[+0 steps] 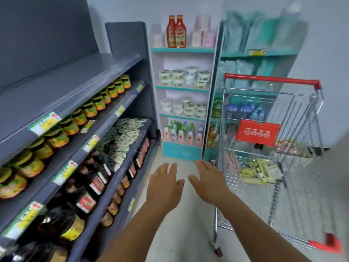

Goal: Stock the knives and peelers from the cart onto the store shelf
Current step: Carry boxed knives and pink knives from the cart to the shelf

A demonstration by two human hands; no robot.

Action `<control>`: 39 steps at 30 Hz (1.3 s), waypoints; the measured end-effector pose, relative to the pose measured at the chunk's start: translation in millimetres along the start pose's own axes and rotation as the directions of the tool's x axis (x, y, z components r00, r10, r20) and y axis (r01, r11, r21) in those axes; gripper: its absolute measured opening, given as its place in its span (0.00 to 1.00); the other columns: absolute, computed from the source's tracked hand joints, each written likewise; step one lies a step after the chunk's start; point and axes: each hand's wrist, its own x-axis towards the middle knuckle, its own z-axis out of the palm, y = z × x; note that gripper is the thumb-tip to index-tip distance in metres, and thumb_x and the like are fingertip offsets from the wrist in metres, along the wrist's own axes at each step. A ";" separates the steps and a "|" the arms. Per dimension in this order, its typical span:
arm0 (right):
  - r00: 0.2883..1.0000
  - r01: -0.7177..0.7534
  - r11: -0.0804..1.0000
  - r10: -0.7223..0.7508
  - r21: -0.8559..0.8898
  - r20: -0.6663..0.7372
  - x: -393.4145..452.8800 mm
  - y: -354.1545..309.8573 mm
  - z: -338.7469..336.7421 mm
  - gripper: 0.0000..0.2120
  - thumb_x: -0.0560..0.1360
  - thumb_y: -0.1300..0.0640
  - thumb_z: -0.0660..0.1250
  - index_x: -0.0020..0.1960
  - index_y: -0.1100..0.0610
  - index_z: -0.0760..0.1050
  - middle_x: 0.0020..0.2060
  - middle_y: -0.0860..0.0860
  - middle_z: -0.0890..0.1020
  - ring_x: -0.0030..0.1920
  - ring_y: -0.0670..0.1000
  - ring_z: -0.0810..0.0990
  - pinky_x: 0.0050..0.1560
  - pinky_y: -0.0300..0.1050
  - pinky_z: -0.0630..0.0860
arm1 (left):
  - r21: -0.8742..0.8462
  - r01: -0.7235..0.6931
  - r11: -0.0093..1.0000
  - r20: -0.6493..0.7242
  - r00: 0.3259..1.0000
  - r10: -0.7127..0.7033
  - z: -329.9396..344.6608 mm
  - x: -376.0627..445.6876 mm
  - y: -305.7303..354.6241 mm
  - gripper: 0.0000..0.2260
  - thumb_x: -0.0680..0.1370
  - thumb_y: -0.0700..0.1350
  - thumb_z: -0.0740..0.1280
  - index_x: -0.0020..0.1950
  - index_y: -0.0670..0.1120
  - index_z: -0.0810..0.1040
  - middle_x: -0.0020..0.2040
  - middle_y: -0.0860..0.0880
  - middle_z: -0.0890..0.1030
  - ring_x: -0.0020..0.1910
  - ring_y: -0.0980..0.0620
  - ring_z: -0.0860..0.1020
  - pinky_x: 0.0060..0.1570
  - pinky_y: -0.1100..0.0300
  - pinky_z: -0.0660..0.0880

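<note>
While both arms reach forward over the pale floor (181,214), the left hand (165,183) and the right hand (208,181) hang side by side in mid-air, palms down, fingers extended and loosely spread, neither holding nor touching anything. To the right of the right hand stands a wire shopping cart (272,140) with a red handle bar (272,78) and a red placard (257,133) on its near end. Inside the cart basket, a pile of yellow-green carded packages (258,171) lies on the lower grid, and a row of pinkish packages (291,148) rests on the raised fold-out seat; motion blur prevents confirming which of these are knives and which are peelers. To the left of the left hand runs a grey store shelf unit (79,76). Its top tier is bare; the tier below carries a row of jars (88,108) with dark lids and yellow labels; lower tiers carry dark bottles (90,188) with red-and-white labels and a heap of small pale sachets (124,137). Straight ahead, a narrow teal-edged rack (182,50) holds two red sauce bottles (176,32) on top, white tubs (186,76) on the middle tiers, and pump bottles (181,134) at the bottom.
</note>
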 end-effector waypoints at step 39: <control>0.900 -0.434 0.874 0.411 0.219 0.146 266.6 389.8 68.0 0.20 0.80 0.51 0.58 0.69 0.57 0.65 0.63 0.56 0.75 0.61 0.56 0.73 0.58 0.49 0.70 | -0.074 0.119 0.990 0.391 0.917 -0.081 303.8 341.2 235.2 0.30 0.81 0.50 0.59 0.78 0.47 0.49 0.75 0.46 0.62 0.70 0.45 0.64 0.68 0.51 0.65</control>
